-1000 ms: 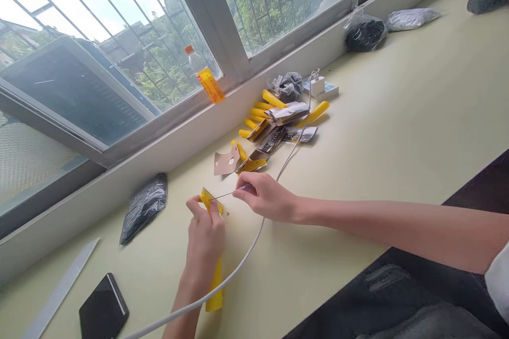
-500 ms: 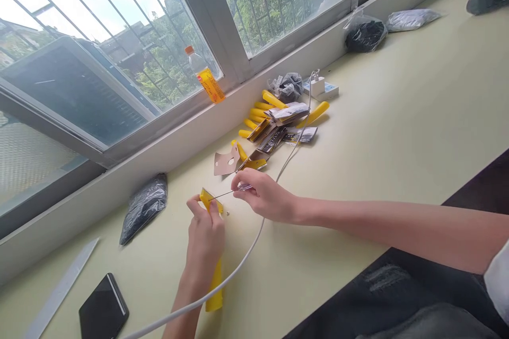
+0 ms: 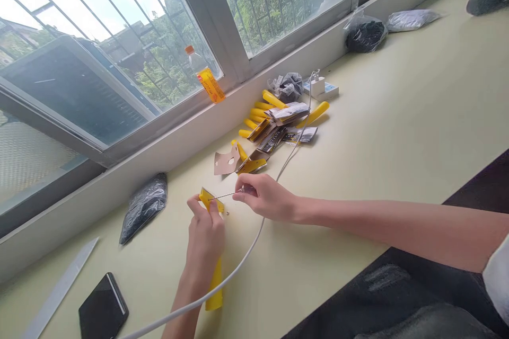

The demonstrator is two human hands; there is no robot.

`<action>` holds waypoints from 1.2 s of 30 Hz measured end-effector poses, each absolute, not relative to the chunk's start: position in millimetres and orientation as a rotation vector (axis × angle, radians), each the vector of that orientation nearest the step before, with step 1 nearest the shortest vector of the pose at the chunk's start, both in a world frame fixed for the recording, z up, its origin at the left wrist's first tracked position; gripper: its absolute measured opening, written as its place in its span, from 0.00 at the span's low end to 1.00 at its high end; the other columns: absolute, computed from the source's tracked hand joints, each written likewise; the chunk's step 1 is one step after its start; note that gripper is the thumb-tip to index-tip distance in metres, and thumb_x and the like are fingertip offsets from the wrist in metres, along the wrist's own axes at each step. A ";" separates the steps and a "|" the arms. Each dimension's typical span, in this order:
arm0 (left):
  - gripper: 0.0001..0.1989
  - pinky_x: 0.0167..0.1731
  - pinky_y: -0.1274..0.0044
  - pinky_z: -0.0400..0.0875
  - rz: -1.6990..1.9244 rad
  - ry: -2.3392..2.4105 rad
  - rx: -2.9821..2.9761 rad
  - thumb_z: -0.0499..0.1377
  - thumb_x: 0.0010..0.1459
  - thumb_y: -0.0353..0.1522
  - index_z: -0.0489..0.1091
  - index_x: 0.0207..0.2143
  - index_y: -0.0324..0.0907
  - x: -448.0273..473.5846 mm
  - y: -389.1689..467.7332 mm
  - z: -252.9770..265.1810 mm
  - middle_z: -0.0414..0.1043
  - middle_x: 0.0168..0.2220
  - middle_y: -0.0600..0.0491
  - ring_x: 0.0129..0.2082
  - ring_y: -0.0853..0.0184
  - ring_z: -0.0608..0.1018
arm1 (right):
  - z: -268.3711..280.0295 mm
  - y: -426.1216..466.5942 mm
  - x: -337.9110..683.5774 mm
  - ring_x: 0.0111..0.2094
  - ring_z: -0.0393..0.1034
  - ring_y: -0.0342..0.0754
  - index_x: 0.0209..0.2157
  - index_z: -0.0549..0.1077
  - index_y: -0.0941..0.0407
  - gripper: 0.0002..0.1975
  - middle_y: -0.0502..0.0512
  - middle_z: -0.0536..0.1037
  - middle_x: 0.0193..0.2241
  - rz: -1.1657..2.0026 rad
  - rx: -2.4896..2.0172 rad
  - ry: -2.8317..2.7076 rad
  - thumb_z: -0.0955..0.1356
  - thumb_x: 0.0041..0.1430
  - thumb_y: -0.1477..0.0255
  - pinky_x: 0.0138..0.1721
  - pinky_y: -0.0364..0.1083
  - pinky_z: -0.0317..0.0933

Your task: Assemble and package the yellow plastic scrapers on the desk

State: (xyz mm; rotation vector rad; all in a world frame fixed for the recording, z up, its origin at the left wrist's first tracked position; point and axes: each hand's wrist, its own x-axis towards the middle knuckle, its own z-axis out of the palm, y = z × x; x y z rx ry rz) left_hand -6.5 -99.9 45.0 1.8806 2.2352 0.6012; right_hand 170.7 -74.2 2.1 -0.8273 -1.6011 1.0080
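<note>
My left hand is closed around a yellow scraper, its thumb and forefinger gripping the wide head. The long handle emerges below my wrist, over the table; part of it is hidden by my hand and forearm. Between the fingers of my right hand is a screwdriver, held by its clear, purplish handle. Its thin shaft points left, and the tip meets the scraper's head. A tiny metal piece, perhaps a screw, lies on the table just right of the head.
Beyond my hands lies a pile of yellow-handled scrapers with printed cards. A white cable crosses over my left forearm, up to a charger. Leftward are a black bag, a phone and a flat strip. A bottle stands by the window.
My right hand has shifted very slightly right and turned a little on the screwdriver handle. My left hand and the scraper have stayed in place.
</note>
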 end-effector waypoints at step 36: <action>0.15 0.20 0.77 0.62 0.660 2.195 1.674 0.46 0.67 0.44 0.51 0.50 0.48 -5.3 -99.2 47.2 0.73 0.33 0.53 0.20 0.66 0.71 | 4.1 -74.5 169.2 0.25 0.53 0.39 0.26 0.66 0.59 0.17 0.47 0.63 0.22 0.971 -0.871 -1.639 0.66 0.70 0.68 0.29 0.43 0.48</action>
